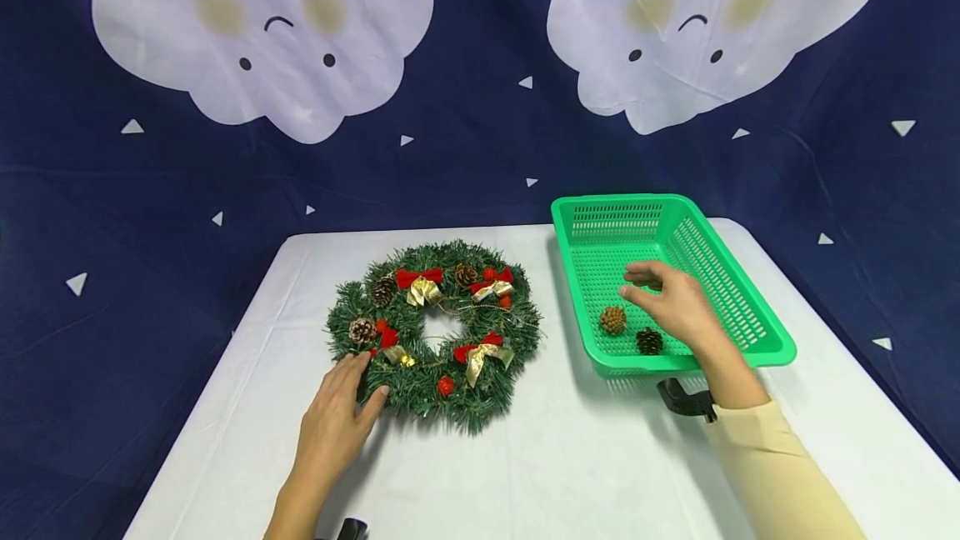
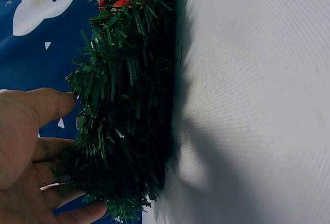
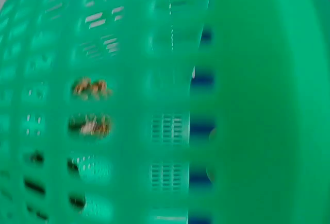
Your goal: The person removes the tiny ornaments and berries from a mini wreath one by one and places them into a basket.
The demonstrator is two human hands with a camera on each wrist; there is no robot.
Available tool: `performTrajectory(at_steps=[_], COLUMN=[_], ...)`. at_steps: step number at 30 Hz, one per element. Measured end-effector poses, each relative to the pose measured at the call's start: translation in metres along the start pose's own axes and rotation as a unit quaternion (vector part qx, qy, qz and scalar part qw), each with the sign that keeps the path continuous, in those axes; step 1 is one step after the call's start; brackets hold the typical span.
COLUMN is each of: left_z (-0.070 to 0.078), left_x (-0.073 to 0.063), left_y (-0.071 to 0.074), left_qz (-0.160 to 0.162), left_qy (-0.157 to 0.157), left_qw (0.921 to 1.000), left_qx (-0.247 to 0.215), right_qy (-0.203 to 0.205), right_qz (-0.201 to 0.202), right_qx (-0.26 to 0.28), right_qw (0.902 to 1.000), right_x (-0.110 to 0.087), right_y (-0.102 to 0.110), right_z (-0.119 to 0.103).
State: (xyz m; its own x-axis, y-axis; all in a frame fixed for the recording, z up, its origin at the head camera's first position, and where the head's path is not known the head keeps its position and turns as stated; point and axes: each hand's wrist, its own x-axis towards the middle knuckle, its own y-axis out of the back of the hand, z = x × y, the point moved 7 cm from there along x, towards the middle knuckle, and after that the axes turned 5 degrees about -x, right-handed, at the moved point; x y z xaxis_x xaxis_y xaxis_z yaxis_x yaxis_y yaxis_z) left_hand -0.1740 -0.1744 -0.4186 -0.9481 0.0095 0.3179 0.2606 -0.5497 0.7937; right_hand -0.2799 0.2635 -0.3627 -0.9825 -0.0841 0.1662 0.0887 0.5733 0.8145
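Observation:
A green Christmas wreath [image 1: 480,402] with red and gold bows, pinecones and red berries lies on the white table. My left hand [image 1: 333,415] rests at its lower left edge, fingers spread and relaxed among the needles. The left wrist view shows those fingertips against the wreath's side [image 2: 129,105]. Over the green plastic basket [image 1: 750,294] hovers my right hand [image 1: 671,302], fingers loosely bent with nothing seen between them. Below it in the basket lie a light brown pinecone [image 1: 612,320] and a dark pinecone [image 1: 649,342]. The basket's wall [image 3: 252,105] hides that hand in the right wrist view.
The white-covered table [image 1: 555,465] carries the wreath at left and the basket at right. Behind it hangs a dark blue curtain [image 1: 480,148] printed with white clouds and triangles. The basket's raised rim stands around the pinecones.

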Motion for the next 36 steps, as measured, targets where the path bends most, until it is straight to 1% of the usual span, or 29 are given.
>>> performTrajectory(at_steps=[5, 9, 16, 25, 32, 36], left_z=[-0.001, -0.001, -0.001, -0.001, -0.001, -0.001], left_x=[0.0, 0.0, 0.0, -0.001, -0.001, -0.001], left_y=[0.0, 0.0, 0.001, 0.0, 0.0, 0.0], left_qz=[0.004, 0.005, 0.008, 0.006, 0.007, 0.008], left_qy=[-0.001, -0.001, -0.003, -0.003, -0.004, -0.004], left_qw=[1.0, 1.0, 1.0, 1.0, 1.0, 1.0], left_qx=[-0.002, -0.003, -0.003, 0.0, 0.0, 0.0], right_qy=[0.013, 0.02, 0.029, 0.029, 0.043, 0.048], right_qz=[0.016, 0.02, 0.03, 0.031, 0.037, 0.031], right_qx=[0.024, 0.043, 0.059, 0.083, 0.098, 0.103], right_qw=[0.9995, 0.9987, 0.9974, 0.9956, 0.9936, 0.993], right_x=[0.002, 0.004, 0.008, 0.013, 0.013, 0.014], right_y=[-0.006, -0.012, -0.022, -0.034, -0.041, -0.049], right_z=[-0.013, -0.02, -0.037, -0.053, -0.072, -0.084])
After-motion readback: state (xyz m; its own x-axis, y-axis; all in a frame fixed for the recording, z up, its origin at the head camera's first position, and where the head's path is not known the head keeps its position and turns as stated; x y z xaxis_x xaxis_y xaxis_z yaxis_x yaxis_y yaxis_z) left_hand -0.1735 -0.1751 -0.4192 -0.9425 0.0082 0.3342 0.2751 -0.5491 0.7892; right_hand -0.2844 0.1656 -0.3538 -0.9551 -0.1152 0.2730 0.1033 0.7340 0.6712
